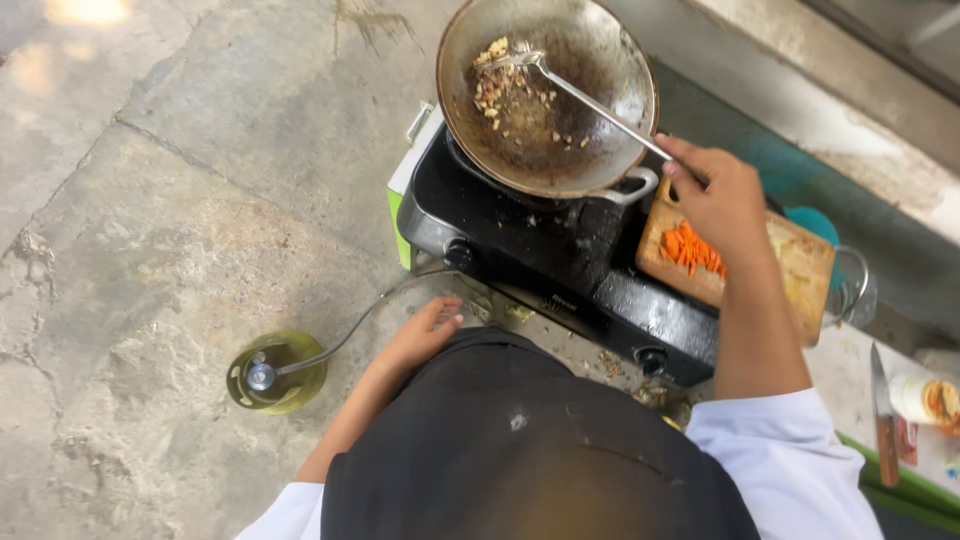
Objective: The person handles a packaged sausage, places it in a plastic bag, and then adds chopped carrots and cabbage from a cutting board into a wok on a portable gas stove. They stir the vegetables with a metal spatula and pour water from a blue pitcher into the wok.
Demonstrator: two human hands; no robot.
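1. Wok (560, 120): a dark, round, worn pan sitting on the far burner of a black two-burner stove (560, 270); a pale loop handle at its near rim points toward the person.
2. Chopped bits (500, 85), tan and brown, lie scattered over the wok's left inner wall and base.
3. Metal spatula (590, 100): its blade rests among the chopped bits at the upper left of the wok, and its thin shaft runs diagonally down and right over the rim.
4. Right hand (722, 200): seen from the back, fingers curled shut around the end of the spatula's shaft, just past the wok's rim and above the cutting board.
5. Left hand (425, 335): hangs low in front of the stove's near edge, fingers loosely bent and holding nothing, close to the left knob (458, 252).
6. Wooden cutting board (800, 265): lies on the right burner side of the stove, bearing a heap of orange carrot pieces (690, 250) just under the right wrist.
7. Green gas cylinder (275, 372): stands on the stone floor (150, 200) to the left, with a grey hose (370, 315) curving from its valve up to the stove.
8. Knife (882, 410) with a wooden handle lies on a surface at the far right, beside a small jar (925, 400).
9. White sleeves and a dark apron (520, 440) fill the lower foreground.
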